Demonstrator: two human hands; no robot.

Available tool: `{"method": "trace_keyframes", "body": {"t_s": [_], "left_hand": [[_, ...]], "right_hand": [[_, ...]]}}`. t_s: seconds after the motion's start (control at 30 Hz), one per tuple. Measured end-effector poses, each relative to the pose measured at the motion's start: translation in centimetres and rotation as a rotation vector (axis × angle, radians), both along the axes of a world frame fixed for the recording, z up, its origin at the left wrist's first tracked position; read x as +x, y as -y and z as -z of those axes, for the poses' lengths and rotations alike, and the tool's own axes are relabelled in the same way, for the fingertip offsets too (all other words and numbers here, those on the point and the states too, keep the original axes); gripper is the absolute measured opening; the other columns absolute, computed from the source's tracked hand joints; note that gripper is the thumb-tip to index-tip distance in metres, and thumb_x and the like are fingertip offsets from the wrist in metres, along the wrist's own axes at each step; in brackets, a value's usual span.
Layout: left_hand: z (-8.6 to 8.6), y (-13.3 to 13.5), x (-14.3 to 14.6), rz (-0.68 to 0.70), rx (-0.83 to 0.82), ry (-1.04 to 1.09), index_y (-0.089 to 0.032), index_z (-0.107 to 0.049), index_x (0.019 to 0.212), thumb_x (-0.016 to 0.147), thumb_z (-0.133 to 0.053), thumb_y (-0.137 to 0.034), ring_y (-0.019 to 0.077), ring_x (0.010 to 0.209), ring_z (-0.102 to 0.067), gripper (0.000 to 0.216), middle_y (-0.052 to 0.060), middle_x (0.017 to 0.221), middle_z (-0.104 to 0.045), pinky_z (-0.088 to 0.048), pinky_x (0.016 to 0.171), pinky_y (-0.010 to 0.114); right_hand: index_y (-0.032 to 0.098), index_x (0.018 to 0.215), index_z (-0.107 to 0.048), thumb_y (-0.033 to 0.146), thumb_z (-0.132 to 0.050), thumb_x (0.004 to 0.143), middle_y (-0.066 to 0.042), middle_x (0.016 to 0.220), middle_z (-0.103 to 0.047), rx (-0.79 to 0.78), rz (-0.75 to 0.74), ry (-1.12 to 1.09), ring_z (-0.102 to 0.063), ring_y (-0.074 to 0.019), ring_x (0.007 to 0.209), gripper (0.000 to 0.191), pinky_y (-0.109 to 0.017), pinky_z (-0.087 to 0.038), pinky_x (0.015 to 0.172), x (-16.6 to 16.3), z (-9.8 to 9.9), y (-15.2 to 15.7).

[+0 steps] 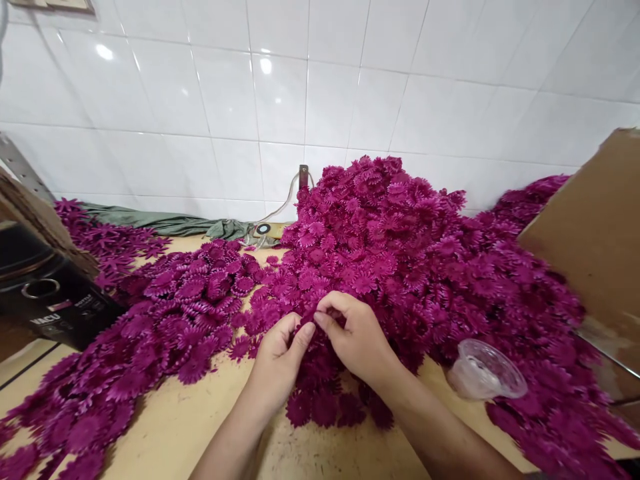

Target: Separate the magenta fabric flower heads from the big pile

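Both of my hands meet at the front of a big heap of magenta artificial flower heads (pixel 360 240). My left hand (pixel 283 350) pinches a magenta flower piece (pixel 309 313) between thumb and forefinger. On the same piece, from the right, my right hand (pixel 353 330) closes its thumb and forefinger. Much of the piece is hidden by the fingers. Below my hands, more flower heads (pixel 325 403) lie on the tan tabletop (pixel 200 427).
A clear plastic cup (pixel 487 370) lies tipped at the right among flowers. Cardboard (pixel 595 233) stands far right. At the left are a black box (pixel 45 287) and a second flower pile (pixel 150 333). Green cloth (pixel 150 219) runs along the tiled wall (pixel 280 100).
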State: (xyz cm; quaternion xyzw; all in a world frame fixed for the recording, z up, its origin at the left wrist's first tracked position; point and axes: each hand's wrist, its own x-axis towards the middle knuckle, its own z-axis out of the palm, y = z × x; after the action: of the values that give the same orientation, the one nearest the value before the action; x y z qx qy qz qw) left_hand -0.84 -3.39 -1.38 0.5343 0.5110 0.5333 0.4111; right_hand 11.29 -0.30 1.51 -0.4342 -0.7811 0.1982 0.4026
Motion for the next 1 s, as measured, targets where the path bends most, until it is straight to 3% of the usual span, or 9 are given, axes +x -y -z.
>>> {"method": "trace_keyframes", "body": {"t_s": [0.07,0.17,0.23,0.33,0.43,0.57,0.77,0.87,1.0], "left_hand": [[-0.2,0.5,0.0,-0.013,0.04,-0.058,-0.019,-0.05,0.06,0.072,-0.053,-0.041,0.0122,0.059,-0.042,0.026,-0.004,0.06,-0.044,-0.038,0.059,0.023],[-0.3,1.3,-0.5,-0.035,0.055,-0.057,-0.019,-0.054,0.063,0.072,-0.053,-0.039,0.0137,0.061,-0.046,0.022,-0.003,0.06,-0.049,-0.039,0.061,0.023],[-0.4,1.4,-0.9,-0.047,0.02,-0.016,-0.019,-0.058,0.068,0.07,-0.055,-0.038,0.0149,0.064,-0.049,0.02,-0.001,0.063,-0.054,-0.041,0.062,0.024],[-0.6,1.0,-1.0,-0.035,-0.023,0.023,-0.017,-0.061,0.072,0.068,-0.057,-0.036,0.0149,0.063,-0.05,0.019,0.001,0.065,-0.058,-0.041,0.061,0.025],[-0.5,0.1,-0.6,-0.029,-0.043,0.053,-0.017,-0.056,0.06,0.065,-0.058,-0.037,0.0112,0.052,-0.042,0.021,-0.004,0.052,-0.048,-0.037,0.054,0.023],[0.2,-0.8,-0.1,-0.077,-0.049,0.116,-0.018,-0.044,0.05,0.061,-0.061,-0.045,0.0084,0.049,-0.035,0.034,-0.007,0.049,-0.037,-0.032,0.048,0.02],[0.8,-0.9,-0.5,-0.071,-0.073,0.158,-0.018,-0.04,0.047,0.062,-0.055,-0.058,0.0074,0.045,-0.03,0.045,-0.008,0.045,-0.032,-0.03,0.045,0.02],[0.5,-0.6,-0.4,-0.018,-0.038,0.122,-0.018,-0.046,0.054,0.065,-0.054,-0.054,0.0096,0.051,-0.038,0.039,-0.005,0.052,-0.041,-0.036,0.051,0.021],[0.3,-0.2,0.1,-0.005,0.007,0.008,-0.018,-0.049,0.062,0.068,-0.055,-0.04,0.0117,0.059,-0.043,0.024,-0.004,0.06,-0.045,-0.039,0.057,0.023]], "right_hand": [[0.02,0.064,-0.048,0.017,-0.044,0.076,0.001,0.061,-0.052,0.048,0.148,-0.102,-0.049,-0.0136,0.06,0.012,-0.027,-0.04,0.06,1.2,-0.3,-1.8],[0.019,0.069,-0.047,0.021,-0.042,0.076,-0.002,0.063,-0.053,0.078,0.508,-0.268,-0.051,-0.0162,0.06,0.008,-0.032,-0.043,0.064,4.2,-0.6,-5.5],[0.017,0.076,-0.05,0.022,-0.046,0.072,-0.007,0.074,-0.057,0.054,0.57,-0.221,-0.055,-0.0193,0.067,0.007,-0.037,-0.044,0.071,6.0,-0.6,-7.3],[0.012,0.095,-0.052,0.02,-0.052,0.067,-0.017,0.101,-0.055,0.221,0.532,-0.075,-0.053,-0.0264,0.092,0.028,-0.045,-0.041,0.082,6.5,-0.4,-6.9],[0.014,0.098,-0.054,0.019,-0.048,0.075,-0.014,0.104,-0.056,0.411,0.373,0.033,-0.047,-0.0257,0.103,0.024,-0.045,-0.036,0.09,4.3,-0.4,-3.2],[0.019,0.084,-0.057,0.023,-0.052,0.078,-0.006,0.086,-0.061,0.234,-0.002,0.113,-0.051,-0.0197,0.087,0.009,-0.036,-0.042,0.079,0.6,0.0,1.5],[0.019,0.082,-0.057,0.016,-0.061,0.069,-0.003,0.082,-0.063,-0.075,-0.012,0.072,-0.053,-0.0174,0.079,0.014,-0.032,-0.042,0.073,-0.5,1.2,1.8],[0.019,0.078,-0.059,0.014,-0.054,0.075,-0.003,0.079,-0.064,0.014,0.015,0.1,-0.054,-0.0168,0.076,0.008,-0.031,-0.04,0.071,-0.2,1.7,1.5],[0.019,0.064,-0.057,0.018,-0.046,0.08,-0.003,0.066,-0.061,0.165,0.097,0.094,-0.053,-0.0158,0.066,0.019,-0.029,-0.039,0.066,-0.4,1.5,0.9]]}}
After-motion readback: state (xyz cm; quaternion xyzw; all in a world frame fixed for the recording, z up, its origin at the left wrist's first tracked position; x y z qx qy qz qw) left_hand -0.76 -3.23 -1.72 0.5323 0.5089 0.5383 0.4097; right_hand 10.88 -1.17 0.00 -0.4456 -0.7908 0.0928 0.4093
